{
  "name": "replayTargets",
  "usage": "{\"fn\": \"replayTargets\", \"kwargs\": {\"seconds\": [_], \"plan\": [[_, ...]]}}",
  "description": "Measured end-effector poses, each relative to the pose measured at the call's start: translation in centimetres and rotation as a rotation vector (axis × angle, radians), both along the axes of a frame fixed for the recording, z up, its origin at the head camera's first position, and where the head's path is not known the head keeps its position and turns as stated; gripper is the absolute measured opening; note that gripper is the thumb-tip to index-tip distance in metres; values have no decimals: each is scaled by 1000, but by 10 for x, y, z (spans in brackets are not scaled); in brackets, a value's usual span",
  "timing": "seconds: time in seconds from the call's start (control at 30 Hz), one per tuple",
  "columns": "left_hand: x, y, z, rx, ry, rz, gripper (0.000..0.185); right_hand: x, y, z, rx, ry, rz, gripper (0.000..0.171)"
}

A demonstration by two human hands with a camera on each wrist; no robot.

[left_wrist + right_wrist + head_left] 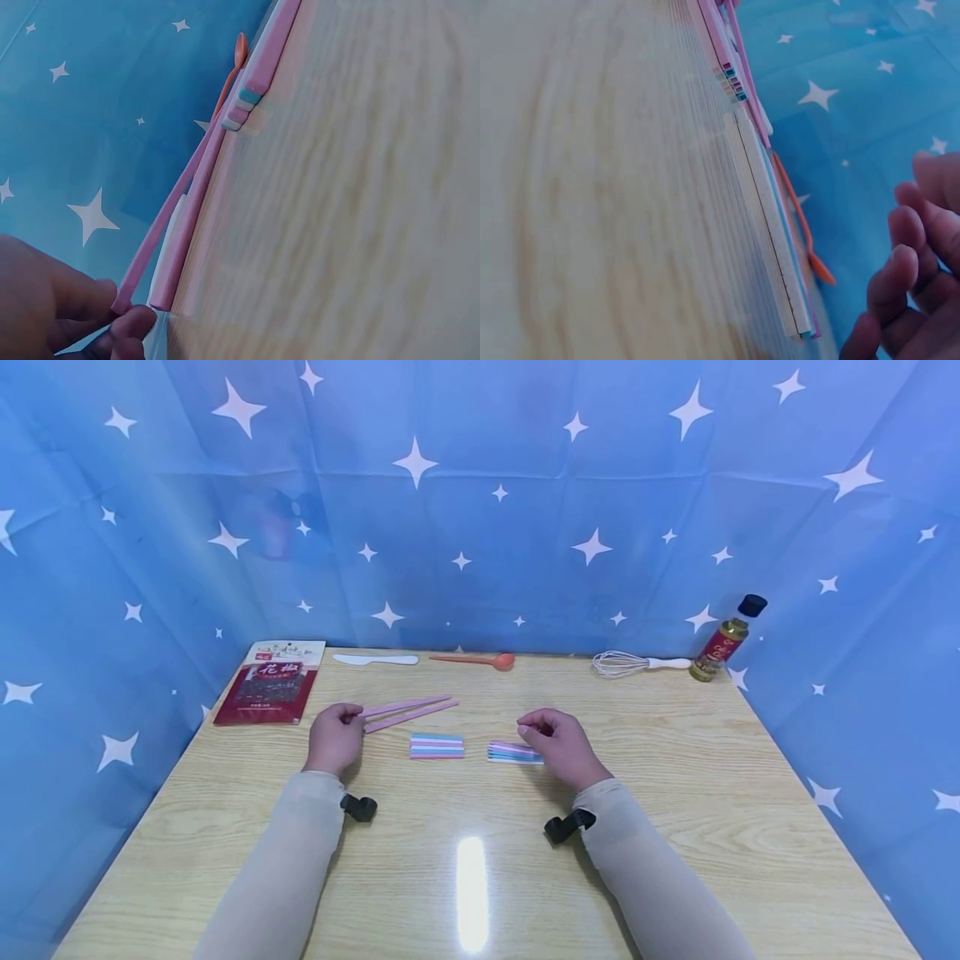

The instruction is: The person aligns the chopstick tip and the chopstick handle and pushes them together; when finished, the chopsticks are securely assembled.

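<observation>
Left hand pinches the ends of two pink strips running toward 2 o'clock over the table. Right hand, fingers loosely curled, holds nothing, above one of two striped strip stacks; the other stack lies at its 9 o'clock.

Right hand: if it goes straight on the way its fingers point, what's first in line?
Likely the right striped stack by the right hand, whose fingers curl left above it; further along sits the middle stack. Height unclear.
</observation>
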State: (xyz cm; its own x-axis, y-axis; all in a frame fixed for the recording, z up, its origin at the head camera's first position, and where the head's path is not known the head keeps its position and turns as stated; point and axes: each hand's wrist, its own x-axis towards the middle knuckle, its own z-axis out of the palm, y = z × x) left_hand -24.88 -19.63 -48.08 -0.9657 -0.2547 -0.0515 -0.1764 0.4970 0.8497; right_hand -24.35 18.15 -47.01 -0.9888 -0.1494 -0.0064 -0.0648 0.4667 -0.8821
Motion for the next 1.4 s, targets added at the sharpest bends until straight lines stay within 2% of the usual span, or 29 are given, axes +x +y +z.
{"fn": "replayTargets", "kwargs": {"seconds": [0.23, 0.4, 0.5, 0.7, 0.87, 1.1, 1.23, 1.4], "plan": [[1, 2, 3, -37, -44, -7, 39, -2, 3, -1, 37, 7, -7, 24], [2, 4, 4, -64, -11, -51, 37, -4, 8, -1, 133, -18, -3, 18], [2, 8, 4, -81, 34, -154, 30, -6, 12, -2, 196, -63, 4, 16], [7, 28, 6, -128, 53, -456, 14, -6, 16, -2, 261, -131, 38, 11], [16, 42, 12, -199, 21, -588, 11, -4, 13, 0, 294, -153, 47, 8], [16, 44, 9, -262, 4, -613, 8, -2, 10, 1, 314, -152, 37, 7], [15, 44, 7, -271, 13, -625, 8, -3, 10, 1, 316, -141, 44, 6], [16, 44, 7, -260, -5, -608, 5, -4, 10, 0, 324, -123, 67, 5]]}}
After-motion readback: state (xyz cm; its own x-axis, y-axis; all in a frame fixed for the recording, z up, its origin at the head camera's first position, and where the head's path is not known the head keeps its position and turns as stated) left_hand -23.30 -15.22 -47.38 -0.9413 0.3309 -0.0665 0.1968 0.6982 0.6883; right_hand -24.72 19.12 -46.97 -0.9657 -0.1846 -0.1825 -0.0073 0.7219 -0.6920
